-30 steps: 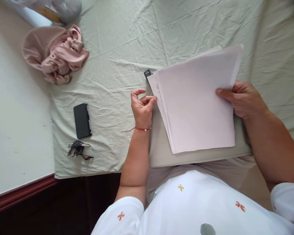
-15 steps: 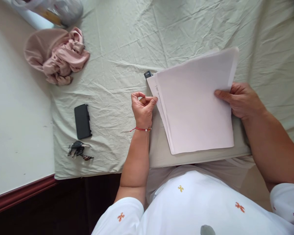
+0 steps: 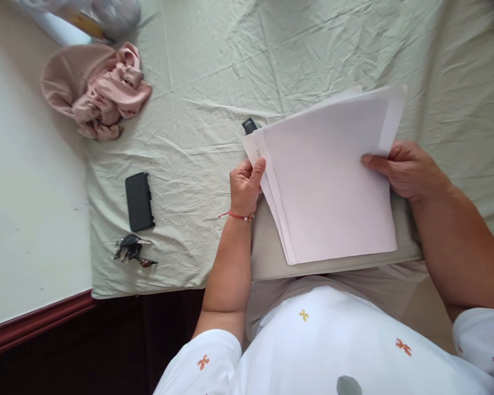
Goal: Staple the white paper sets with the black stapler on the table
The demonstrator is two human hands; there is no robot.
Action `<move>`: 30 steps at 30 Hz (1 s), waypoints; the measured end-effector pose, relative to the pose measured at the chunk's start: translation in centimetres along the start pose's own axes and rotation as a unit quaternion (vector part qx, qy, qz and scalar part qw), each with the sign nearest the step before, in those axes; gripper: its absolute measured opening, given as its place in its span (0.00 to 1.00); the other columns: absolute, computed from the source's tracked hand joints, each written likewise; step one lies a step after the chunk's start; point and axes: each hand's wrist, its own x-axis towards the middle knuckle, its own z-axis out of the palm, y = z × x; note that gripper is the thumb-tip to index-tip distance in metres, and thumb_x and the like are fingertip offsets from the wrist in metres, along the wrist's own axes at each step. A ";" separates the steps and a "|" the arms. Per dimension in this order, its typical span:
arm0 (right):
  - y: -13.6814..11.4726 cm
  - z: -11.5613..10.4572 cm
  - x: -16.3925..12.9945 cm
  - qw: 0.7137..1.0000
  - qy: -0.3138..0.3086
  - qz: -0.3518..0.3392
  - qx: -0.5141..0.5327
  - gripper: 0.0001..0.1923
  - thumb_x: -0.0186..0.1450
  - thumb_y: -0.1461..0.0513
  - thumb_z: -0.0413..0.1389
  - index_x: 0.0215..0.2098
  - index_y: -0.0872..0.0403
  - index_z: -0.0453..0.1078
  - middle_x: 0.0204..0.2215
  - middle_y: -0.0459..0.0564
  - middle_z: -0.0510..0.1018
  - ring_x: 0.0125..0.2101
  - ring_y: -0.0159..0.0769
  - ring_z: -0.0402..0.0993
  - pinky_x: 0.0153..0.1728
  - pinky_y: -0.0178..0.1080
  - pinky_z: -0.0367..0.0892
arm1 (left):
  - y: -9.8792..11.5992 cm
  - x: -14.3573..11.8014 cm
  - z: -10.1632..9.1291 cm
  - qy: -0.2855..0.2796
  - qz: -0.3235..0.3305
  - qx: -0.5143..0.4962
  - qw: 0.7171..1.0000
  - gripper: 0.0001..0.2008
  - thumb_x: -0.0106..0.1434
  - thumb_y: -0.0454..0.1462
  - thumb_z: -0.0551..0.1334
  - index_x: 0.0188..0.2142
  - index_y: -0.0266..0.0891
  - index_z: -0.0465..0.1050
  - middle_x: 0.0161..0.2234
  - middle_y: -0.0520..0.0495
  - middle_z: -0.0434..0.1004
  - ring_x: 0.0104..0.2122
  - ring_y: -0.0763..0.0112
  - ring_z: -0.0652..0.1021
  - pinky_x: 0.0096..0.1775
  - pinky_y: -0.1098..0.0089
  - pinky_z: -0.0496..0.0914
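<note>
Pale green cloth [image 3: 197, 66], creased, over a table; white wall [image 3: 28, 219] along its left edge. Stack of white sheets [image 3: 329, 192] just in from the near edge, right of the middle, in both hands; whether it also rests on the cloth, cannot tell.

Progress, as judged: leaves gathered into one loose stack, not squared. Left edges stepped, a lower leaf jutting out with a bit of print, too little to read; far edges uneven as well. Top face blank. Number of leaves, and how many have been gone through, cannot be told.

Left hand [image 3: 247, 184]: at the stack's left side toward its far corner, pinched narrow on the jutting leaves, thumb on top, fingers curled and partly hidden. Forearm runs nearly straight out from the near edge, red bracelet [image 3: 241, 216] at the wrist. Right hand [image 3: 414, 171]: holds the opposite side, thumb flat on the top leaf, other fingers going beneath; forearm slants in from the right.

Small black object [image 3: 249, 125] pokes out past the stack's far left corner, rest covered; kind uncertain. Toward the table's near left corner: black phone [image 3: 139, 201], keys [image 3: 130, 248] just beside it. Farther up the left edge, crumpled pink fabric [image 3: 102, 93].
</note>
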 end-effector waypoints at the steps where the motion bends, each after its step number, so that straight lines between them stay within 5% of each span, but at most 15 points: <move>1: -0.1 0.0 -0.1 1.000 -0.005 0.000 0.001 0.19 0.52 0.50 0.77 0.36 0.50 0.84 0.35 0.47 0.87 0.31 0.37 0.82 0.38 0.43 0.83 | -0.2 -0.1 0.1 -0.008 0.001 -0.009 1.000 0.20 0.56 0.54 0.75 0.31 0.40 0.81 0.22 0.54 0.76 0.23 0.75 0.77 0.25 0.75 0.71; 6: -0.5 0.1 -0.7 1.000 0.003 0.000 -0.005 0.19 0.50 0.53 0.78 0.35 0.51 0.83 0.36 0.49 0.87 0.32 0.40 0.84 0.33 0.43 0.84 | -0.7 -0.9 1.0 -0.037 -0.029 -0.059 0.997 0.20 0.58 0.54 0.74 0.39 0.41 0.85 0.34 0.48 0.86 0.38 0.62 0.86 0.41 0.64 0.82; 14: -0.5 0.2 -1.2 1.000 -0.020 -0.019 -0.014 0.20 0.49 0.56 0.79 0.38 0.51 0.84 0.39 0.48 0.88 0.36 0.44 0.86 0.36 0.45 0.86 | -0.6 -2.0 1.6 -0.136 -0.028 -0.036 0.990 0.18 0.57 0.49 0.77 0.41 0.42 0.84 0.40 0.48 0.87 0.42 0.66 0.85 0.47 0.66 0.81; 20: 0.0 0.0 -1.0 0.999 -0.027 -0.032 -0.014 0.20 0.49 0.58 0.79 0.39 0.51 0.84 0.40 0.49 0.88 0.37 0.44 0.86 0.36 0.45 0.85 | -0.2 -1.9 1.6 -0.131 -0.060 -0.046 0.989 0.17 0.50 0.46 0.81 0.35 0.40 0.83 0.37 0.46 0.85 0.40 0.65 0.84 0.46 0.66 0.81; 30: 0.0 0.5 -1.0 0.998 -0.020 -0.050 -0.026 0.19 0.53 0.49 0.76 0.35 0.51 0.83 0.36 0.49 0.87 0.31 0.40 0.83 0.30 0.40 0.82 | -0.1 -2.3 2.1 -0.142 -0.040 -0.038 0.988 0.19 0.54 0.45 0.79 0.43 0.43 0.83 0.43 0.46 0.86 0.47 0.61 0.84 0.49 0.62 0.82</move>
